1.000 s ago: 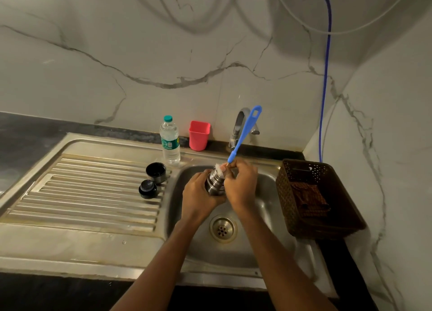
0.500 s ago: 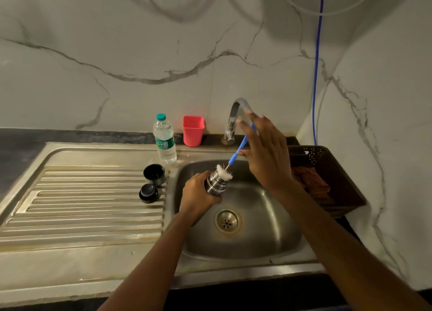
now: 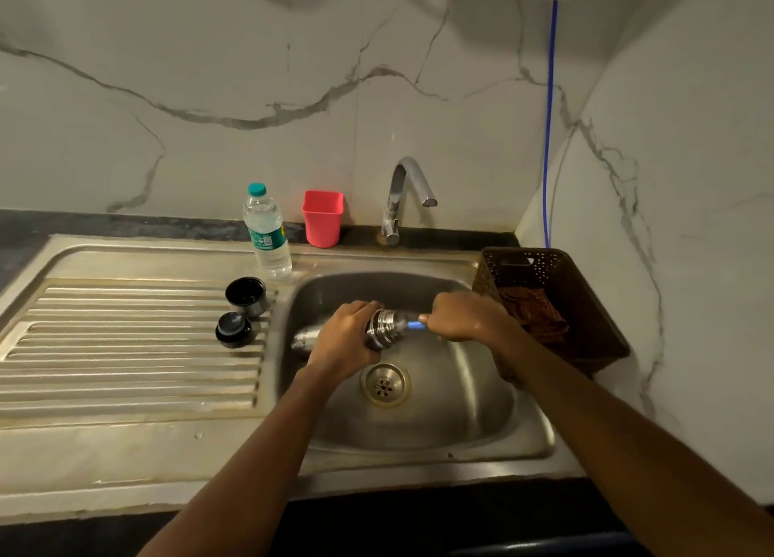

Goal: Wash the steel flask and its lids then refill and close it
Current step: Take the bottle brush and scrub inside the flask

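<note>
Curled left grip (image 3: pixel 347 338) round steel flask (image 3: pixel 387 326), right grip (image 3: pixel 469 315) clenching blue brush handle (image 3: pixel 415 325), over sink (image 3: pixel 439 410)

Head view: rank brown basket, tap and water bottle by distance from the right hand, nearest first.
1. Brown basket: just right of the right hand, almost touching.
2. Tap: behind the sink, back-left of the hand.
3. Water bottle: at the sink's back-left corner, across the basin.

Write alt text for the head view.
Over a steel sink, the left hand grips a steel flask lying sideways while the right hand holds a blue brush handle at its mouth. Two dark lids sit on the drainboard.
</note>
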